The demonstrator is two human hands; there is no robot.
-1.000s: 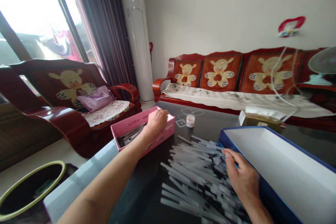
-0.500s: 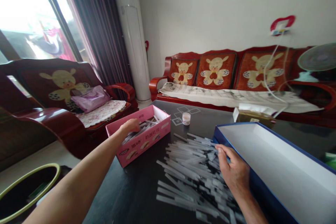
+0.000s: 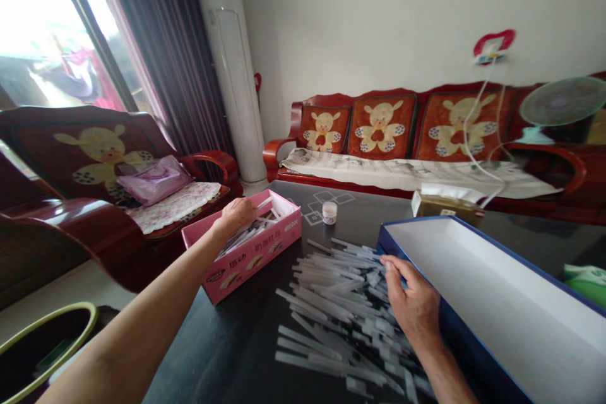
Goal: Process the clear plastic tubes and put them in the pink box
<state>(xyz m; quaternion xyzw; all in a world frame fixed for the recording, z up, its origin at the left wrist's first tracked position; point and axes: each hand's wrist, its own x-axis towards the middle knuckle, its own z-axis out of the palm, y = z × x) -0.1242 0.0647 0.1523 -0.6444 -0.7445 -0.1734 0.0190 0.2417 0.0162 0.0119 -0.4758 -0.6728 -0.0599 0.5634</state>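
Note:
My left hand [image 3: 237,214] is over the open pink cardboard box [image 3: 255,265], its fingers closed. A thin whitish strip [image 3: 264,202] sticks out from its fingertips, above more pale strips inside the box. A spread pile of translucent plastic strips [image 3: 326,293] lies on the dark table [image 3: 203,353]. My right hand [image 3: 414,297] is at the pile's right edge, beside the blue box, with thumb and forefinger pinched together. What is between those fingertips is too small to make out. White lining shows inside the blue box [image 3: 502,290].
Behind the pile stands a small white cup-like container [image 3: 329,213]. A tissue box [image 3: 445,203] is behind the blue box, and a green packet [image 3: 587,284] lies at the right. A bin with a yellow rim [image 3: 92,322] stands at lower left. Wooden sofas [image 3: 279,151] surround the table.
My left hand has risen slightly out of the pink box, and a strip now shows at its fingertips. My right hand keeps its pinch beside the pile. The view has shifted a little.

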